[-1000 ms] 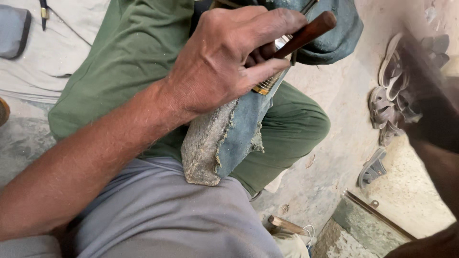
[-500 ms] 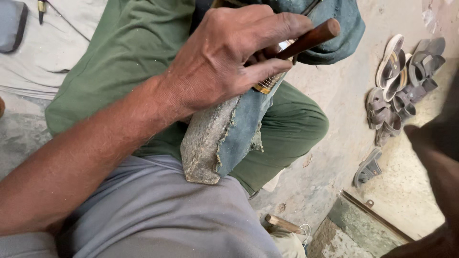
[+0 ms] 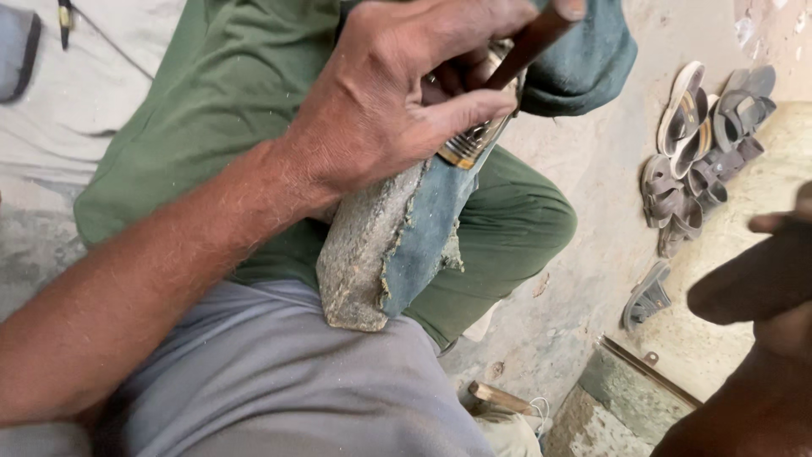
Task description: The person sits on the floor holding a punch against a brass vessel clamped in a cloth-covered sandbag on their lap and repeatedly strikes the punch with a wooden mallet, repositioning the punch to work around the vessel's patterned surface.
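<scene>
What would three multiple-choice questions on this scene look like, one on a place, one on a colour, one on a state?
1. Where does the pile of sandals lie?
A on the lap
B on the floor at the right
C in a box

2. What colour is the tool handle?
A brown
B white
C blue

3. How is the left hand?
A open and flat
B closed around the tool handle
C out of view

Answers:
1. B, they lie on bare ground right of the green knee.
2. A, the wood shows brown.
3. B, the hand wraps it.
</scene>
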Demonstrator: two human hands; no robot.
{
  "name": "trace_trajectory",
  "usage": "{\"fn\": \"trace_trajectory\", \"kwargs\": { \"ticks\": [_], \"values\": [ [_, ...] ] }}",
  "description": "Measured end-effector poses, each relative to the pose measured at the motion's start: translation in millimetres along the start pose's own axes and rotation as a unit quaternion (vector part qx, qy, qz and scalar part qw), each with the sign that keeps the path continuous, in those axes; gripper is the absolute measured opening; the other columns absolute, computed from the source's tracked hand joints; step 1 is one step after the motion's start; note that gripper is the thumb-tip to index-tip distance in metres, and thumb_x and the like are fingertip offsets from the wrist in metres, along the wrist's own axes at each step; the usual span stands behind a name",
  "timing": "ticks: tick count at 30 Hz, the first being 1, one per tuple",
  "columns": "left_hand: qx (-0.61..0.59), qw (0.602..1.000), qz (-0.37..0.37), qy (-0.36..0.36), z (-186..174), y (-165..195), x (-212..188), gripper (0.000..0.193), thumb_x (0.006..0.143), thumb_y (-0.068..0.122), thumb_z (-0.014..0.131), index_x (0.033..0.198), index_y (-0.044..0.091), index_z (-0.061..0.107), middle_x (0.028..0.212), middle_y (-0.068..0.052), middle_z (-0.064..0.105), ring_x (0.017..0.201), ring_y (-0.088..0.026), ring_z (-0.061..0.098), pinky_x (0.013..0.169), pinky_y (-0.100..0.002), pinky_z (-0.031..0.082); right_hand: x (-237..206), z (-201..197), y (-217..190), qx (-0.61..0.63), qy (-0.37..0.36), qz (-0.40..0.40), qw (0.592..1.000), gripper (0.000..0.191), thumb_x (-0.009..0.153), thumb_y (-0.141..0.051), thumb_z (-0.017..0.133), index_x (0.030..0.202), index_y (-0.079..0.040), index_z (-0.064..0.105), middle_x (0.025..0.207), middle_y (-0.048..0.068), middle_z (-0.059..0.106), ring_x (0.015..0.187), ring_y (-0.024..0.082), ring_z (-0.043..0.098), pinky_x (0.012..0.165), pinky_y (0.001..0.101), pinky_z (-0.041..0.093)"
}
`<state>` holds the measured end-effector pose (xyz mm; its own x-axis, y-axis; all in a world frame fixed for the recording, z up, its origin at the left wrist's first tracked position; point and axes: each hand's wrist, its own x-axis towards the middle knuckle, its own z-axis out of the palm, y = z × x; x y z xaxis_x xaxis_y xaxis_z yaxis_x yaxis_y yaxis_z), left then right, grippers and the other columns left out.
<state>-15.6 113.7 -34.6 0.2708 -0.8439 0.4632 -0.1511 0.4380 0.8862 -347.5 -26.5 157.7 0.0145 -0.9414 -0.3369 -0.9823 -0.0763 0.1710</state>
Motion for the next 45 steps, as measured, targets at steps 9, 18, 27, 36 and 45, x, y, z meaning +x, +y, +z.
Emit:
{"fn": "trace_trajectory", "kwargs": {
  "ticks": [9,18,27,36,45],
  "values": [
    [0.148,0.988,0.036,-0.006,4,5,2,0.05,0.098,0.016,0.089,0.138,0.008,0.06,0.097,-0.008,0.068,0.086,-0.025,0.07,0.079,-0.041,0.056,-1,1,-11,-0.017,0.003,-0.074,0.997,0.033,0.106,-0.024,0.065,0.113,0.008,0.063,0.099,0.03,0.068,0.083,0.035,0.067,0.07,0.0494,0.055],
    [0.127,0.989,0.071,-0.01,1,0,3,0.043,0.098,0.013,0.084,0.132,0.007,0.058,0.099,-0.007,0.065,0.088,-0.023,0.068,0.079,-0.039,0.054,-10,3,2,0.007,-0.004,-0.019,1.0,0.036,0.106,-0.026,0.067,0.115,0.009,0.064,0.096,0.03,0.067,0.076,0.036,0.066,0.064,0.0508,0.056],
    [0.136,0.987,0.083,-0.018,2,-6,2,0.045,0.101,0.017,0.082,0.138,0.008,0.058,0.093,-0.005,0.063,0.085,-0.022,0.066,0.079,-0.038,0.055,-23,3,-8,0.018,0.016,-0.005,1.0,0.031,0.1,-0.017,0.074,0.118,0.007,0.066,0.096,0.023,0.07,0.073,0.031,0.068,0.064,0.044,0.057],
    [0.108,0.994,-0.013,0.029,-23,17,-2,0.019,0.108,0.017,0.08,0.116,0.007,0.067,0.096,-0.003,0.07,0.078,-0.011,0.069,0.07,-0.026,0.058,-64,35,-58,0.181,0.127,-0.034,0.975,0.032,0.094,-0.01,0.081,0.118,0.005,0.065,0.093,0.015,0.072,0.072,0.024,0.071,0.065,0.0376,0.06],
    [-0.015,1.0,-0.005,-0.007,-21,-3,-3,0.038,0.099,0.008,0.083,0.132,0.004,0.064,0.109,-0.008,0.074,0.096,-0.012,0.075,0.089,-0.026,0.064,-56,68,-59,0.603,-0.001,-0.166,0.78,0.056,0.103,-0.011,0.078,0.145,0.011,0.05,0.095,0.015,0.071,0.077,0.021,0.069,0.08,0.036,0.065]
  ]
}}
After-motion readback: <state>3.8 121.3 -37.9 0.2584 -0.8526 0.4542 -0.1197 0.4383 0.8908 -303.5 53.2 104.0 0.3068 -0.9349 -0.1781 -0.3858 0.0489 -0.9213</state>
